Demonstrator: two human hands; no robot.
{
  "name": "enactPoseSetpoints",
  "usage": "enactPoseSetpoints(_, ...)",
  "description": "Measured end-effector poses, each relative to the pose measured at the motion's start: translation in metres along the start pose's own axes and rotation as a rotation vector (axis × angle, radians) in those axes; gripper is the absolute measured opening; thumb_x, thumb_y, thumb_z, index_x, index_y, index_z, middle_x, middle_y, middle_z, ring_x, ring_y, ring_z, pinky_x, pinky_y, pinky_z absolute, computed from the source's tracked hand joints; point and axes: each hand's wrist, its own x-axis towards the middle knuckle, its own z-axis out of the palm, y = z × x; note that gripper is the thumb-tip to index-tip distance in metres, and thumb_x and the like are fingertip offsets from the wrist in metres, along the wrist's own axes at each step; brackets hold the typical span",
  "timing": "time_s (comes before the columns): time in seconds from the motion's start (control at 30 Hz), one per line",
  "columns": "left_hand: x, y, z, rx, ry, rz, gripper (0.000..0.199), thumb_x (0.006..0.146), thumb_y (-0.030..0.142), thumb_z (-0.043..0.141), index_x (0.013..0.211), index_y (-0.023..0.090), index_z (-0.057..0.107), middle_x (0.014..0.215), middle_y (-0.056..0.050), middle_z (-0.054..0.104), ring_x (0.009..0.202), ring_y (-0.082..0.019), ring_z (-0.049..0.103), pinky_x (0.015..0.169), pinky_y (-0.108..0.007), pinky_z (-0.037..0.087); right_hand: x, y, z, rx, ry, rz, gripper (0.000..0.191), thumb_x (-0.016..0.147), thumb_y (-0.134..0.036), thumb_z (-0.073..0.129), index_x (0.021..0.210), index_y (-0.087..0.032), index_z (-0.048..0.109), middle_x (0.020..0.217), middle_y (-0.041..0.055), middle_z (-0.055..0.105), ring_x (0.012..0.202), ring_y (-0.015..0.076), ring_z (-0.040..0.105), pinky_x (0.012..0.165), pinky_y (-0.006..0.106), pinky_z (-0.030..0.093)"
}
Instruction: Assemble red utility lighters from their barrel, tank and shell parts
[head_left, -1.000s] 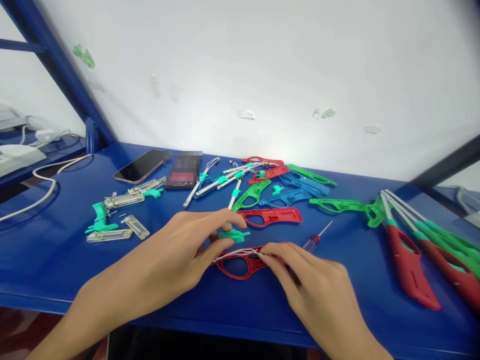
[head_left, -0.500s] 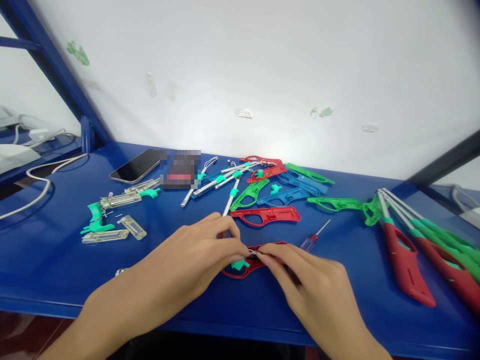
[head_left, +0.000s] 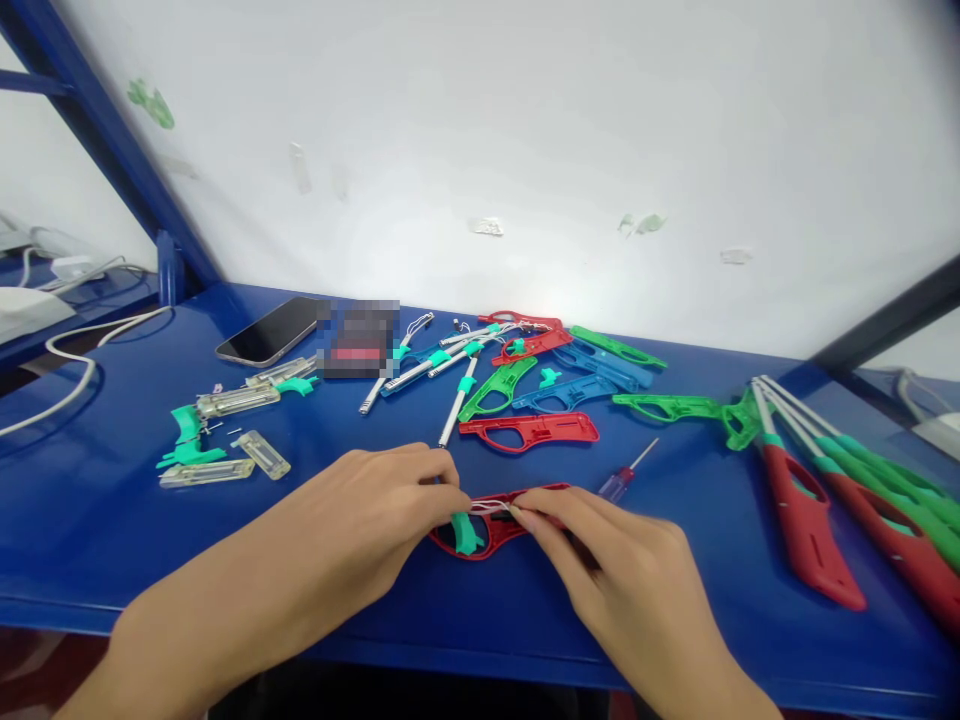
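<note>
On the blue table in front of me lies a red lighter shell half (head_left: 504,532), its hollow side up. Thin white wires (head_left: 487,507) stretch across it between my two hands. My left hand (head_left: 375,515) pinches the wires at their left end, over the shell's narrow side. A teal trigger (head_left: 466,536) sits in the shell's loop, just below those fingertips. With thumb and forefinger, my right hand (head_left: 622,550) presses the other end of the wires into the shell's body. What lies under the right fingertips is hidden.
Several red, green and blue shell halves (head_left: 536,430) and white lighter tubes (head_left: 457,405) lie behind my hands. A screwdriver (head_left: 616,484) rests beyond my right hand. Assembled lighters (head_left: 810,530) are at right. Clear fuel tanks (head_left: 206,473) and a phone (head_left: 274,332) lie left.
My left hand has shifted left, away from my right hand, so more of the white wires and teal trigger show. The right hand stays at about the same spot.
</note>
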Motion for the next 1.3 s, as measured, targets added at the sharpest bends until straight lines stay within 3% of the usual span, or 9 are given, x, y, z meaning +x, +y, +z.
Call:
enactPoseSetpoints(0.23, -0.001, -0.005, 0.006, 0.034, -0.022, -0.014, 0.059, 0.099, -0.005, 0.064, 0.131, 0.045, 0.064, 0.114, 0.009, 0.067, 0.093, -0.013, 0.066, 0.08, -0.028, 0.04, -0.002, 0.001, 0.001, 0.013, 0.004, 0.004, 0.024, 0.116, -0.031, 0.053, 0.112, -0.028, 0.076, 0.104, -0.0049, 0.087, 0.077, 0.0154, 0.084, 0.068, 0.025, 0.057)
enactPoseSetpoints(0.37, -0.001, -0.009, 0.009, 0.054, -0.036, -0.048, 0.066, 0.098, -0.008, 0.057, 0.135, 0.046, 0.061, 0.116, 0.007, 0.064, 0.089, -0.014, 0.063, 0.079, -0.029, 0.039, -0.004, 0.001, 0.004, 0.029, 0.012, 0.02, 0.022, 0.116, -0.03, 0.054, 0.114, -0.029, 0.076, 0.105, -0.0047, 0.087, 0.079, 0.0158, 0.084, 0.07, 0.025, 0.057)
enactPoseSetpoints(0.57, -0.003, -0.007, 0.009, 0.131, -0.019, -0.081, 0.054, 0.097, -0.007, 0.05, 0.123, 0.038, 0.064, 0.114, 0.003, 0.06, 0.081, -0.016, 0.058, 0.071, -0.035, 0.033, -0.003, 0.0, 0.003, 0.041, 0.003, 0.035, 0.018, 0.115, -0.029, 0.056, 0.112, -0.03, 0.075, 0.107, -0.0074, 0.087, 0.08, 0.0162, 0.084, 0.07, 0.026, 0.057)
enactPoseSetpoints(0.77, -0.005, -0.004, 0.011, 0.187, -0.009, -0.096, 0.058, 0.091, -0.009, 0.05, 0.122, 0.038, 0.062, 0.109, 0.003, 0.058, 0.075, -0.018, 0.055, 0.068, -0.037, 0.028, 0.001, 0.0, -0.001, 0.013, -0.003, -0.012, 0.02, 0.115, -0.028, 0.055, 0.111, -0.028, 0.075, 0.105, -0.0061, 0.087, 0.077, 0.016, 0.084, 0.065, 0.026, 0.057)
enactPoseSetpoints(0.93, -0.003, -0.003, 0.01, 0.231, 0.017, -0.106, 0.044, 0.094, -0.005, 0.05, 0.11, 0.033, 0.063, 0.105, 0.002, 0.059, 0.069, -0.019, 0.052, 0.065, -0.039, 0.023, 0.0, 0.0, -0.001, 0.021, -0.006, -0.003, 0.019, 0.115, -0.028, 0.056, 0.113, -0.028, 0.074, 0.105, -0.0067, 0.086, 0.077, 0.0158, 0.084, 0.068, 0.026, 0.058)
enactPoseSetpoints(1.3, 0.001, 0.0, 0.017, 0.336, 0.044, -0.034, 0.039, 0.092, -0.004, 0.052, 0.108, 0.029, 0.064, 0.103, 0.0, 0.063, 0.064, -0.021, 0.051, 0.062, -0.039, 0.024, 0.002, -0.002, -0.002, 0.085, -0.008, -0.004, 0.014, 0.112, -0.029, 0.062, 0.112, -0.027, 0.076, 0.097, -0.0049, 0.084, 0.072, 0.0133, 0.082, 0.075, 0.023, 0.06)
